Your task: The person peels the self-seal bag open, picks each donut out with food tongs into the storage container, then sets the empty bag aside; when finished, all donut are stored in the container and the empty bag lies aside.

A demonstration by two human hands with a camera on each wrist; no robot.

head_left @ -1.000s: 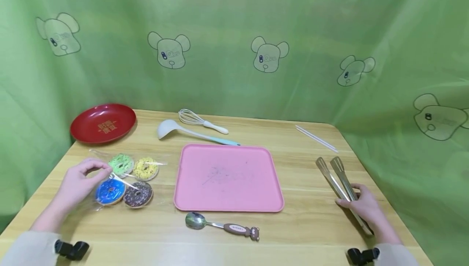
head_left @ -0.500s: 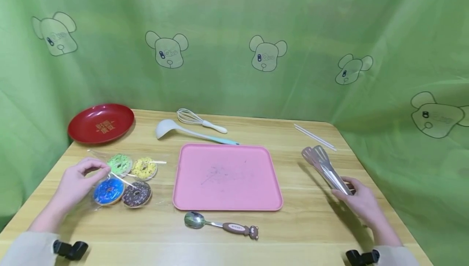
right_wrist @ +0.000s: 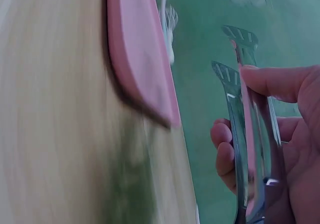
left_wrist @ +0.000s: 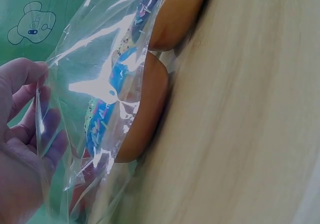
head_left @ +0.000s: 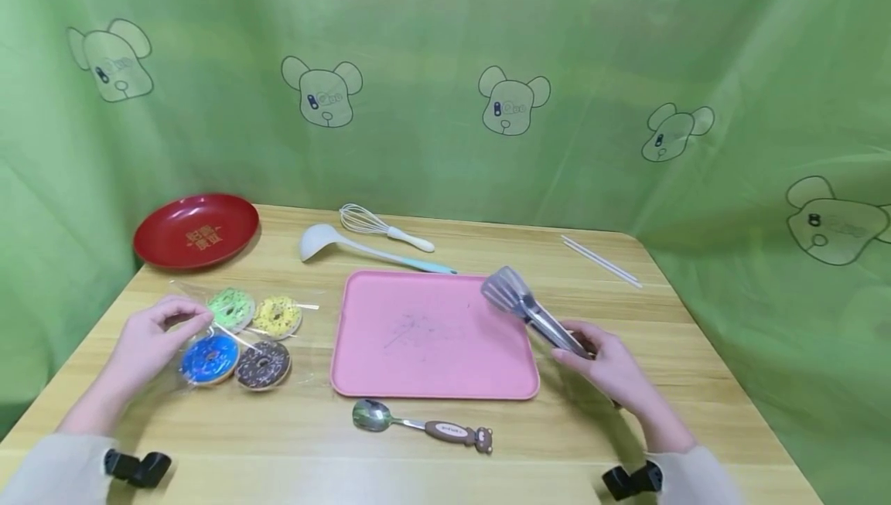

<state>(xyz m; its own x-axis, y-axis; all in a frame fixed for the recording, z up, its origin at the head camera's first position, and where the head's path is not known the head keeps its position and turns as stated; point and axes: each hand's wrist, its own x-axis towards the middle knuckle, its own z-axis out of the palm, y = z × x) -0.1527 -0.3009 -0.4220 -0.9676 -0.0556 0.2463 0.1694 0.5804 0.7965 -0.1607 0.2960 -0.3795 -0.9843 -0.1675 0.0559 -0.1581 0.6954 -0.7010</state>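
Observation:
My left hand [head_left: 156, 339] pinches the edge of a clear plastic bag [left_wrist: 60, 109] at the table's left. Inside the bag lie a green donut [head_left: 232, 308], a yellow donut [head_left: 277, 316], a blue donut [head_left: 209, 359] and a dark brown donut [head_left: 263, 365], all with sprinkles. My right hand [head_left: 609, 362] grips metal tongs [head_left: 546, 325] around their arms, thumb on one side and fingers on the other. Their slotted ends are raised over the right part of a pink tray [head_left: 435, 383]; the right wrist view shows the two tips slightly apart.
A red plate [head_left: 230, 219] stands at the back left. Behind the tray lie a ladle [head_left: 369, 254] and a whisk [head_left: 390, 231]. White chopsticks [head_left: 602, 261] rest at the back right, and a spoon [head_left: 445, 432] with a bear handle lies in front of the tray.
My right hand has lifted the tongs off the table and carried them left to the tray, their ends coming closer together. My left hand stays at the bag.

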